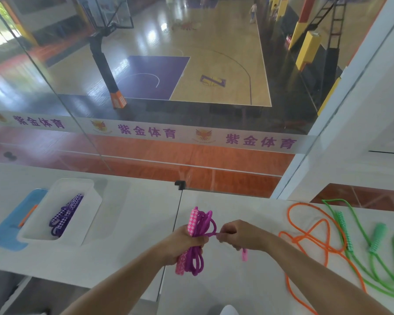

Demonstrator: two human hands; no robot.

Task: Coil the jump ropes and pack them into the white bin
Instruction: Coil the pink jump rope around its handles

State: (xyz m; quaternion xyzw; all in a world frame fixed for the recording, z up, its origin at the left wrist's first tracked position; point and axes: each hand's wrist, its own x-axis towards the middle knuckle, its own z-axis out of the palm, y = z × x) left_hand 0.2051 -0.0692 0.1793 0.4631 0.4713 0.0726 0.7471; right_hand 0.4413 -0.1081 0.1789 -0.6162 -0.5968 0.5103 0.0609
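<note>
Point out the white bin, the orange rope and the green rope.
white bin (93, 202): head view, bare right wall.
orange rope (325, 246): head view, strand right of the hands.
green rope (377, 237): head view, one handle.

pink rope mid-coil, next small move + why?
Probably wrap the free end once more round the bundle. The left hand grips the coiled pink rope with one handle, while the right hand pinches the strand crossing it; the second handle dangles loose, so the coil isn't yet secured for the white bin.

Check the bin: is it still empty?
No, a coiled purple rope already lies inside the white bin.
</note>
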